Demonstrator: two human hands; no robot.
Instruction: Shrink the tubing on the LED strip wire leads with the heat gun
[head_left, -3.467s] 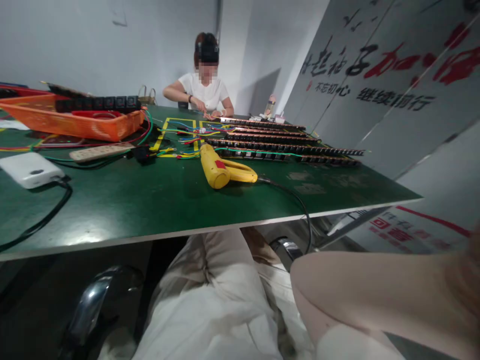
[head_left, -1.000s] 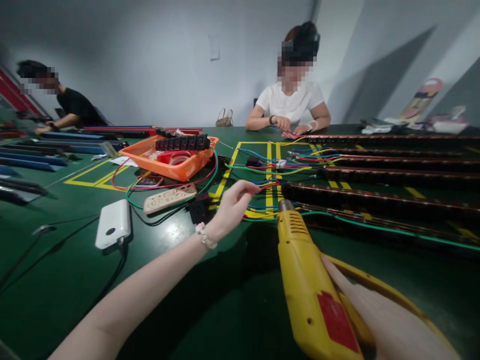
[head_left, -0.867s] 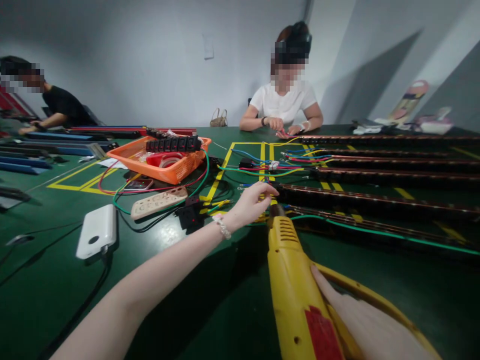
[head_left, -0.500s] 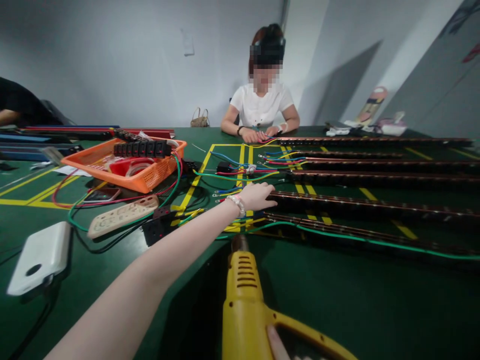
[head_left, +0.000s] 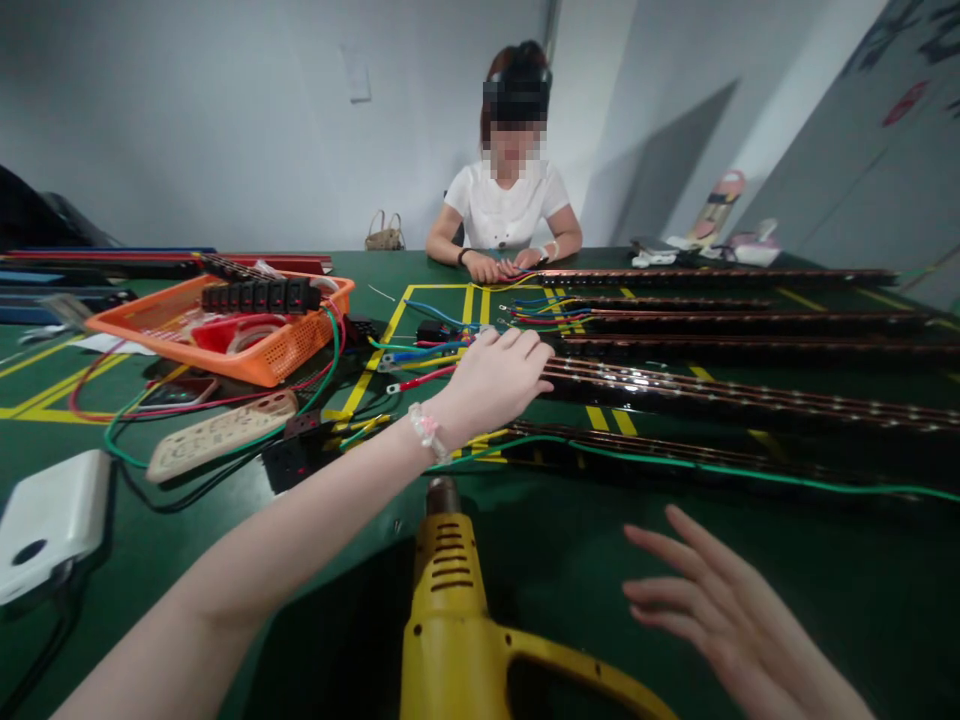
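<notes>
My left hand (head_left: 501,378) reaches across the table and is closed round the near end of a long dark strip with copper bars (head_left: 675,385). Blue, yellow and red wires (head_left: 424,379) with metal ring ends stick out to the left from under this hand. My right hand (head_left: 709,610) is in the air over the table at the lower right, fingers spread, holding nothing. Between my two arms lies a yellow heat gun (head_left: 450,610), its metal nozzle pointing away from me. A long green wire (head_left: 675,462) runs over another strip, nearer to me.
Several more strips (head_left: 720,320) lie behind. An orange basket (head_left: 274,360) with black socket parts, a beige power strip (head_left: 221,437) and a white power bank (head_left: 56,520) are at left. A co-worker in a white top (head_left: 510,205) sits opposite, hands on the table.
My right hand has let go of the heat gun and moved to the right, opening. My left hand now has the strip's end raised and turned, its wires shifted left.
</notes>
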